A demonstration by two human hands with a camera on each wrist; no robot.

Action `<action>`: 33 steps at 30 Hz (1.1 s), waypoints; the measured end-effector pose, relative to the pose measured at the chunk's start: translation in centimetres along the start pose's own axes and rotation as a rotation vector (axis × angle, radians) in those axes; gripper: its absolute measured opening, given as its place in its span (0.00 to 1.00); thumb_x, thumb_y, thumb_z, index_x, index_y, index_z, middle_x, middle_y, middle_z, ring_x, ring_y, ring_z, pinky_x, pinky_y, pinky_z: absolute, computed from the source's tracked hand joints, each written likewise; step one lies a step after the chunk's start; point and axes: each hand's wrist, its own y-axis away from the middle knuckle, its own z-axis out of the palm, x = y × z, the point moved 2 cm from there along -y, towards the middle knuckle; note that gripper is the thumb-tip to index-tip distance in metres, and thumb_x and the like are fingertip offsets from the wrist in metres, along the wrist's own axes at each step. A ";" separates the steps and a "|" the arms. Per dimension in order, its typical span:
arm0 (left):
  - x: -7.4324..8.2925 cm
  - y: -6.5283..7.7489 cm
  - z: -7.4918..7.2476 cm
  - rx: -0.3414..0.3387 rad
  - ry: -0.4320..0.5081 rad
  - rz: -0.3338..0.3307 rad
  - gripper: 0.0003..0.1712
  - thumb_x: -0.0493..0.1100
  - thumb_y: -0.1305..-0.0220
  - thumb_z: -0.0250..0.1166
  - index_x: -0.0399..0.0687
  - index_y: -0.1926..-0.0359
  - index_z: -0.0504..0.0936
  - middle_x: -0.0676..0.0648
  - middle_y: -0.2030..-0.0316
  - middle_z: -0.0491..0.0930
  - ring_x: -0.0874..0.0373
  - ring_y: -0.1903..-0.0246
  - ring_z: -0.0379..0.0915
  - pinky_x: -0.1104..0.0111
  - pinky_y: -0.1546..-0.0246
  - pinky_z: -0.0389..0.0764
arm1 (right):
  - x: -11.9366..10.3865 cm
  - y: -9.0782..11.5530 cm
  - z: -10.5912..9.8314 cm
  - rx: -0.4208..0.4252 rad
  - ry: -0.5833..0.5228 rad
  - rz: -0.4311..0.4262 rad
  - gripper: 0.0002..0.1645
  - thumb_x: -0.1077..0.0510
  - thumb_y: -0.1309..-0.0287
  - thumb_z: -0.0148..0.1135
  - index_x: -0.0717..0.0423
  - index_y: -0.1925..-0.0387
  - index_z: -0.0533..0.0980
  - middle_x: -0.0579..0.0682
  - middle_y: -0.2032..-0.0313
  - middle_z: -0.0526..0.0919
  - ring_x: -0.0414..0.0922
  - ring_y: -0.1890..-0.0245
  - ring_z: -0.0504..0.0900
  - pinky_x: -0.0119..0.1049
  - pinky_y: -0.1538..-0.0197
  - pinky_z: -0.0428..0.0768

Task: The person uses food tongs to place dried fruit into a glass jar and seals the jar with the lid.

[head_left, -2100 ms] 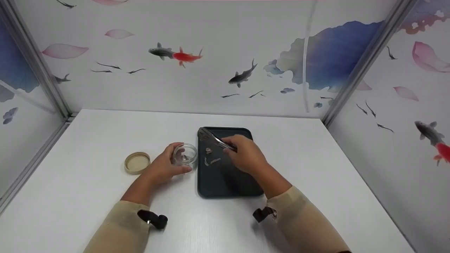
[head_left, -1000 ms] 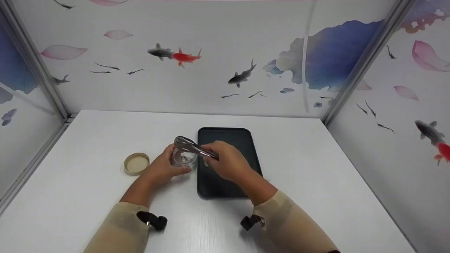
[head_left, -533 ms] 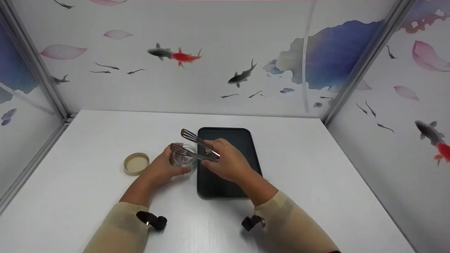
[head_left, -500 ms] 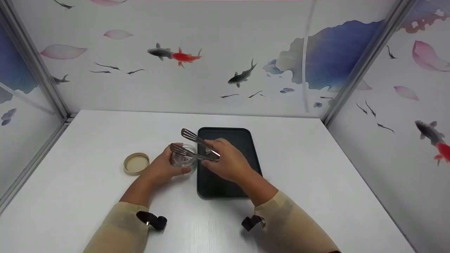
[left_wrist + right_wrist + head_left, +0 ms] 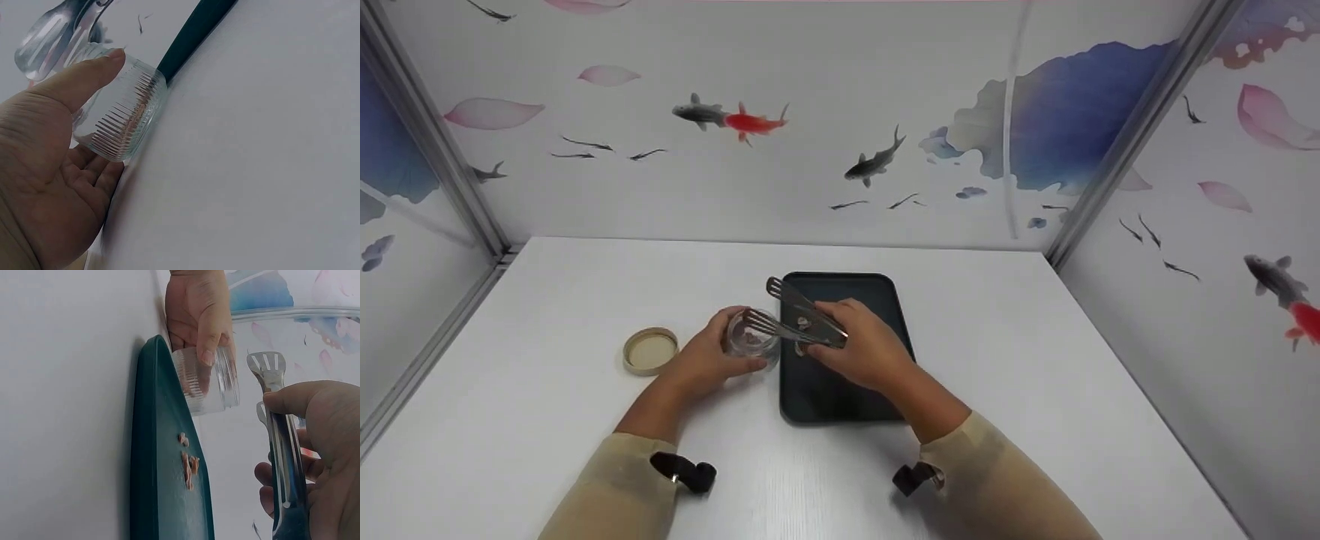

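My left hand [image 5: 701, 361] grips a small clear glass jar [image 5: 751, 349] that stands beside the tray's left edge. In the left wrist view the thumb lies along the jar's side, and brownish bits [image 5: 134, 121] show through its ribbed glass. My right hand [image 5: 870, 346] holds metal slotted tongs [image 5: 801, 333], their two arms spread with nothing visible between them. The lower tip is over the jar's mouth, the other above the tray's edge. Several small pinkish-brown dried pieces [image 5: 187, 471] lie on the dark tray [image 5: 840, 394], partly hidden by the tongs in the head view.
A beige round lid [image 5: 651, 352], hollow side up, lies left of the jar, close to my left forearm. The white table [image 5: 585, 285] meets printed wall panels [image 5: 810, 202] at the back and sides.
The tongs moved from above the tray leftward to the jar, and their arms spread there. Since then they have shifted slightly right, back toward the tray. My left hand and the jar stayed put.
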 end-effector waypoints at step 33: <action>-0.2 0.0 -0.1 -0.009 0.022 0.027 0.59 0.63 0.45 0.83 0.72 0.19 0.58 0.44 0.23 0.69 0.43 0.22 0.63 0.44 0.21 0.62 | 6.5 2.4 -1.9 -0.013 0.092 0.136 0.42 0.43 0.37 0.77 0.40 0.24 0.73 0.47 0.31 0.79 0.46 0.37 0.81 0.49 0.35 0.80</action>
